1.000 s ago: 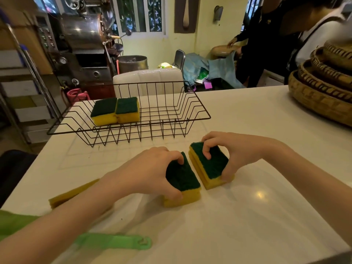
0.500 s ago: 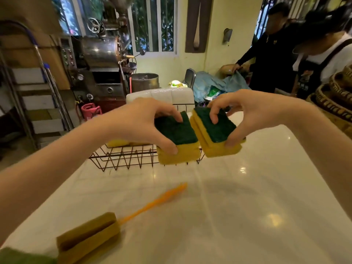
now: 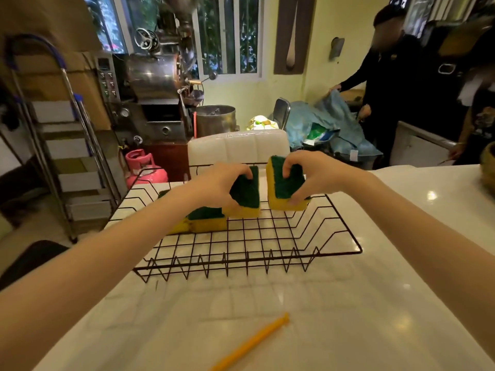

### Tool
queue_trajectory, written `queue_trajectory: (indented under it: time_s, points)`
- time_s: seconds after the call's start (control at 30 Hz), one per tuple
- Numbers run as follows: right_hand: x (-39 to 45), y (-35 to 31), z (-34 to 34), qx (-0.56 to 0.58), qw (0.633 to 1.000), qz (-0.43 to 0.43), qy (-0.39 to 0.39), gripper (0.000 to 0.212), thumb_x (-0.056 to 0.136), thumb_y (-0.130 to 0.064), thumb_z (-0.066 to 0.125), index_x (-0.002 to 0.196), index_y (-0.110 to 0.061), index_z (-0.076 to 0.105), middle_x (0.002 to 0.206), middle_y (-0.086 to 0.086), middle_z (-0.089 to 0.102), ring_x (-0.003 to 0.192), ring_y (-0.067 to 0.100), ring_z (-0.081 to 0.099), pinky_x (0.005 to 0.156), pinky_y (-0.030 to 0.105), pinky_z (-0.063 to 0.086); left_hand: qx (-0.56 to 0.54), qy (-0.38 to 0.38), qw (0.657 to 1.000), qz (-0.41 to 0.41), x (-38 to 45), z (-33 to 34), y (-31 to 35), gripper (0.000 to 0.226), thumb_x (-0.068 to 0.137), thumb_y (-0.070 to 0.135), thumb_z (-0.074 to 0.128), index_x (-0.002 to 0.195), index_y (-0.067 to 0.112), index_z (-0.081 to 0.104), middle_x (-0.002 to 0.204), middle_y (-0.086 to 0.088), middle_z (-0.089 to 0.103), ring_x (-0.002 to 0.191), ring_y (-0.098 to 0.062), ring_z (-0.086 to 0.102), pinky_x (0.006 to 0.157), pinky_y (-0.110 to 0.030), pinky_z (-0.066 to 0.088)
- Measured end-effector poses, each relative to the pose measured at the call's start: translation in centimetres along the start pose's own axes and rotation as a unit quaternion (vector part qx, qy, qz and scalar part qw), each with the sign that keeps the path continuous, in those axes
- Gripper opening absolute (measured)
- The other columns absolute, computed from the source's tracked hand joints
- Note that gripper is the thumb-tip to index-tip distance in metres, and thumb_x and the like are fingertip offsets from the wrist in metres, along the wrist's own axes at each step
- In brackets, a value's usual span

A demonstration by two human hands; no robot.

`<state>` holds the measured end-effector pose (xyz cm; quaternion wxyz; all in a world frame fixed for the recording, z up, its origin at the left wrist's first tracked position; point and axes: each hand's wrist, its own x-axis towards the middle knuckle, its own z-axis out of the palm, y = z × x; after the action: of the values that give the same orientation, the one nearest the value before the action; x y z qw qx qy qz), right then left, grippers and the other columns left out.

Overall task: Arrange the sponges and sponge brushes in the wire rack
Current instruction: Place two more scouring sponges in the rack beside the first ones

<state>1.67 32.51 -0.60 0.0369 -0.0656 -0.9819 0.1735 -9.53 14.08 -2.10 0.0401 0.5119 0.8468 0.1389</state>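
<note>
A black wire rack [image 3: 334, 250] stands on the white counter. My left hand [image 3: 214, 183] grips a yellow sponge with a green scouring top [image 3: 246, 195], held inside the rack near its back. My right hand [image 3: 308, 172] grips a second such sponge [image 3: 284, 183] just to the right of it, tilted. Two more green-topped sponges [image 3: 205, 218] lie in the rack's left part, partly hidden by my left arm. The orange handle of a sponge brush [image 3: 254, 341] lies on the counter in front of the rack; its head is out of frame.
A white padded chair back [image 3: 238, 147] stands behind the counter. A woven basket [image 3: 488, 167] sits at the right edge. A person in black [image 3: 385, 97] stands at the back right. A metal machine [image 3: 155, 84], a pink gas cylinder [image 3: 142, 167] and a ladder [image 3: 67, 145] are on the left.
Both hands lifted their sponges from the counter and carried them forward over the rack's front rim, down into the rack. My view came closer to the rack.
</note>
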Motion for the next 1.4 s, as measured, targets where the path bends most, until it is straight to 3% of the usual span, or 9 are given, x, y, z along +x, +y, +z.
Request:
queue_trajectory:
  time_s: [0.3,0.5,0.6,0.87,1.0,1.17,1.3,1.4]
  points:
    - [3.1,0.9,2.9,-0.043,0.993,0.016,-0.107,0.049,0.063,-0.022,0.081,0.101,-0.022,0.05,0.11,0.002,0.043,0.098,0.021,0.045,0.073,0.03,0.042,0.001,-0.068,0.998,-0.005,2.7,2.9,-1.3,0.064,0.071,0.023,0.074,0.126,0.021,0.042,0.123,-0.005,0.052,0.095,-0.011,0.043,0.077,-0.025,0.038]
    - [3.4,0.5,3.3,-0.057,0.987,0.032,-0.147,0.051,0.064,-0.024,0.081,0.104,-0.021,0.049,0.106,0.002,0.045,0.093,0.021,0.045,0.058,0.022,0.036,0.019,-0.098,0.995,-0.014,3.2,2.8,-1.7,0.066,0.071,0.024,0.073,0.128,0.022,0.04,0.124,-0.005,0.05,0.094,-0.012,0.041,0.078,-0.027,0.038]
    - [3.5,0.4,3.4,-0.063,0.984,0.036,-0.16,0.053,0.066,-0.023,0.079,0.11,-0.018,0.05,0.107,0.003,0.044,0.095,0.021,0.044,0.061,0.023,0.036,0.033,-0.12,0.992,-0.022,3.4,2.6,-1.8,0.066,0.071,0.026,0.073,0.128,0.023,0.041,0.127,-0.006,0.049,0.096,-0.013,0.039,0.078,-0.028,0.037]
    - [3.7,0.4,3.8,-0.054,0.984,0.04,-0.165,0.049,0.067,-0.022,0.079,0.104,-0.022,0.047,0.108,0.002,0.045,0.095,0.021,0.045,0.058,0.02,0.036,0.056,-0.154,0.986,-0.031,4.1,2.4,-1.8,0.064,0.074,0.027,0.07,0.129,0.025,0.039,0.128,-0.007,0.048,0.098,-0.015,0.041,0.086,-0.032,0.039]
    - [3.8,0.1,4.0,-0.079,0.983,0.035,-0.163,0.056,0.068,-0.024,0.078,0.115,-0.016,0.05,0.109,0.003,0.045,0.095,0.019,0.043,0.058,0.02,0.034,0.056,-0.157,0.985,-0.032,3.5,3.0,-1.9,0.063,0.08,0.029,0.064,0.135,0.024,0.034,0.133,-0.007,0.046,0.116,-0.024,0.044,0.097,-0.038,0.038]
    - [2.9,-0.8,4.5,-0.199,0.974,0.003,-0.113,0.057,0.07,-0.03,0.075,0.121,-0.015,0.052,0.121,0.01,0.044,0.114,0.027,0.038,0.086,0.033,0.041,0.17,-0.106,0.979,-0.022,3.0,4.1,-1.4,0.064,0.081,0.038,0.059,0.138,0.028,0.031,0.133,-0.013,0.041,0.121,-0.029,0.035,0.097,-0.04,0.036]
    - [2.1,-1.6,5.2,-0.193,0.978,0.01,-0.083,0.048,0.074,-0.025,0.069,0.117,-0.011,0.054,0.114,0.009,0.05,0.1,0.025,0.053,0.07,0.029,0.041,0.16,-0.109,0.981,-0.032,2.5,4.3,-1.5,0.064,0.083,0.038,0.055,0.14,0.03,0.026,0.139,-0.013,0.038,0.123,-0.029,0.038,0.098,-0.04,0.039]
    - [1.4,-1.7,5.2,-0.171,0.981,0.027,-0.088,0.048,0.075,-0.031,0.067,0.117,-0.012,0.053,0.112,0.009,0.056,0.097,0.025,0.056,0.07,0.029,0.043,0.149,-0.136,0.978,-0.057,1.8,4.2,-1.3,0.066,0.087,0.038,0.05,0.142,0.032,0.015,0.153,-0.01,0.018,0.133,-0.031,0.031,0.104,-0.041,0.033]
